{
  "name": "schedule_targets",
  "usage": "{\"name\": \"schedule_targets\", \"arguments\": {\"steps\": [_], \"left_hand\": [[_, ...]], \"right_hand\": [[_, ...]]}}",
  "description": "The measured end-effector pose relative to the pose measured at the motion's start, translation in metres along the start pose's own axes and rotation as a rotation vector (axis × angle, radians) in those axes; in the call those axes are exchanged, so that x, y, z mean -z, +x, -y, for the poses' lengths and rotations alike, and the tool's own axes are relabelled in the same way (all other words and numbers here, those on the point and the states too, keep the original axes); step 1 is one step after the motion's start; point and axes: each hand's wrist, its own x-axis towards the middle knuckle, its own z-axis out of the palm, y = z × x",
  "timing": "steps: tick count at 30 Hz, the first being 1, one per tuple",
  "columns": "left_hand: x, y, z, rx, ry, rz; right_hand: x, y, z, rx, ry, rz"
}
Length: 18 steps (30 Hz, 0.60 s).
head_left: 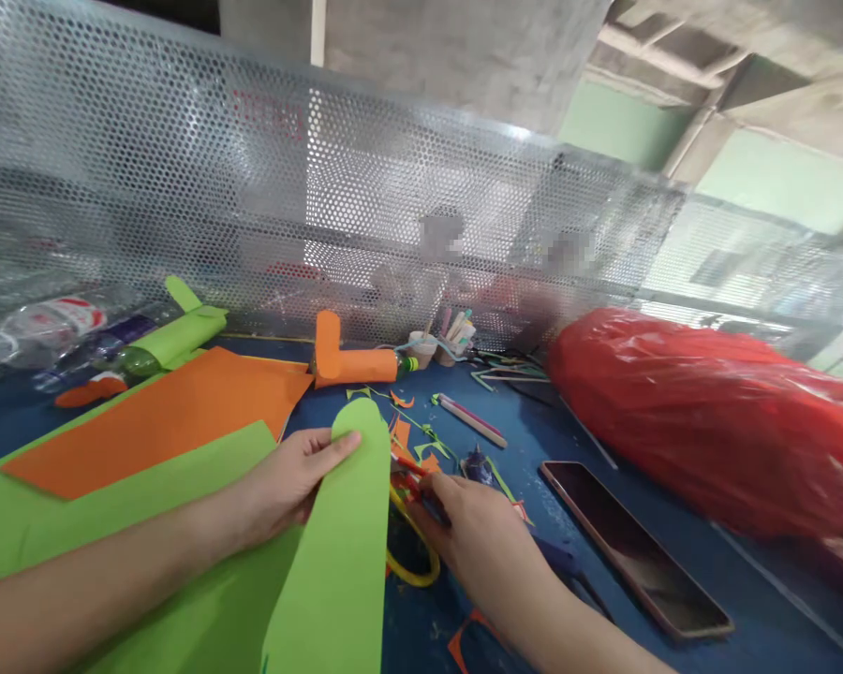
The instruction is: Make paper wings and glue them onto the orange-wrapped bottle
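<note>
My left hand (302, 473) pinches a long light-green paper strip (347, 562) near its rounded top, thumb on the front face. The strip stands tilted up over the table. To its right, my right hand (481, 534) is closed on what look like red scissors (408, 465), mostly hidden by the fingers and close to the strip's right edge. A yellow ring (428, 569) lies below that hand. Orange paper scraps (400, 432) and green trimmings (432, 449) are scattered just beyond both hands.
Green sheets (147, 510) and an orange sheet (169, 412) lie left. Behind stand an orange-wrapped bottle (358, 365), a green-wrapped bottle (175, 337) and cups of sticks (421, 346). A phone (632, 548) and red plastic bag (702, 421) are right. A perforated metal screen (393, 206) borders the table.
</note>
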Motion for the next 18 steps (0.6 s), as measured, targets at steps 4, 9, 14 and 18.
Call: {"name": "schedule_targets", "arguments": {"steps": [4,9,14,18], "left_hand": [[-0.002,0.000,0.013,0.015,0.077,0.007],[0.002,0.002,0.021,0.006,0.098,-0.001],[0.002,-0.001,0.022,0.006,0.052,0.045],[0.001,-0.003,0.020,0.014,0.020,0.097]], "right_hand": [[-0.003,-0.008,0.005,0.335,0.119,-0.137],[-0.004,-0.015,0.007,0.645,0.109,-0.345],[0.001,-0.019,0.006,0.792,0.132,-0.242],[-0.002,-0.020,0.007,0.787,0.128,-0.152]]}}
